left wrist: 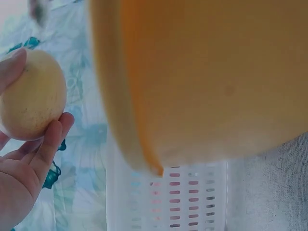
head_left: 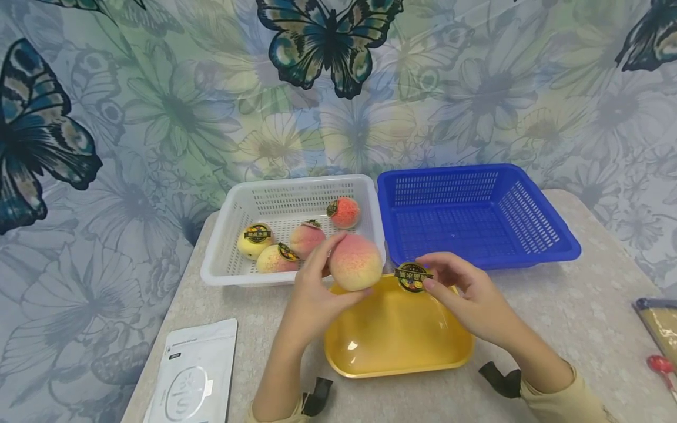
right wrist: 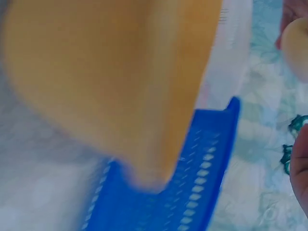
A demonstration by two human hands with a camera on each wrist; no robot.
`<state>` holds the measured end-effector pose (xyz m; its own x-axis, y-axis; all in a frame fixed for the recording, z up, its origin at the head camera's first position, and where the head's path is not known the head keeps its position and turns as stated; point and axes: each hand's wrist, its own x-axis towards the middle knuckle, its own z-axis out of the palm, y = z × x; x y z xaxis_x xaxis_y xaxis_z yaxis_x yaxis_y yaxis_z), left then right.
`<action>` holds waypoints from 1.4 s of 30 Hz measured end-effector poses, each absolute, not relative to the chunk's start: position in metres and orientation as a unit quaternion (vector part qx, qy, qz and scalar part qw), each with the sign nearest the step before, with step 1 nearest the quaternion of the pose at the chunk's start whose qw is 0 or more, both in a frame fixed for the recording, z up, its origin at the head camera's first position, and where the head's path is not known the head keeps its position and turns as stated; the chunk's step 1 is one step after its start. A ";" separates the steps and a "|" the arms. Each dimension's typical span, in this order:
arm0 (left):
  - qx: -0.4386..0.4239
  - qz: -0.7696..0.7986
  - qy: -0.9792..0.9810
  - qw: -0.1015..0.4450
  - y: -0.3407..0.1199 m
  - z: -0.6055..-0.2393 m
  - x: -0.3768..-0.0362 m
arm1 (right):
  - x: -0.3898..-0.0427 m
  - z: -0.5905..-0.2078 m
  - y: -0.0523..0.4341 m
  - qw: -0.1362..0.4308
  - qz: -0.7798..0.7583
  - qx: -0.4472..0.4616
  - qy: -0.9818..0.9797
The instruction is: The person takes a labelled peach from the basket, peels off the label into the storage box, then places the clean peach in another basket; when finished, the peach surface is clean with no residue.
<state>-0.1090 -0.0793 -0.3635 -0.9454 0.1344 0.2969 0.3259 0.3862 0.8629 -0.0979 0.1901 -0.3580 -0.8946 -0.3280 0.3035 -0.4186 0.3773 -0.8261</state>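
Observation:
My left hand [head_left: 317, 288] grips a pink and yellow peach [head_left: 357, 262] above the back left of a yellow tray [head_left: 396, 341]. The left wrist view shows the same peach [left wrist: 36, 96] with fingers curled round its side. To its right, my right hand [head_left: 471, 294] pinches a black and gold fruit sticker [head_left: 412, 277] between thumb and fingers, apart from the peach. In the right wrist view only the edge of the right hand [right wrist: 301, 168] shows, and the sticker is out of sight there.
A white basket [head_left: 217, 258] at the back left holds several stickered fruits, among them a yellow one [head_left: 256, 241] and a red one [head_left: 345, 212]. Beside it stands a blue basket [head_left: 439, 235]. A white pouch [head_left: 193, 370] lies front left; a red spoon [head_left: 660, 364] lies at the right edge.

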 end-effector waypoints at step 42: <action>-0.135 -0.534 -0.829 0.098 -0.083 -0.364 -0.112 | -0.118 -0.432 0.198 0.032 0.197 0.404 -0.893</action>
<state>-0.1118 -0.0834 -0.3645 -0.9446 0.1190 0.3058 0.3276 0.3932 0.8591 -0.1181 0.1975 -0.4317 -0.6712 -0.7087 0.2175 -0.7343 0.5953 -0.3262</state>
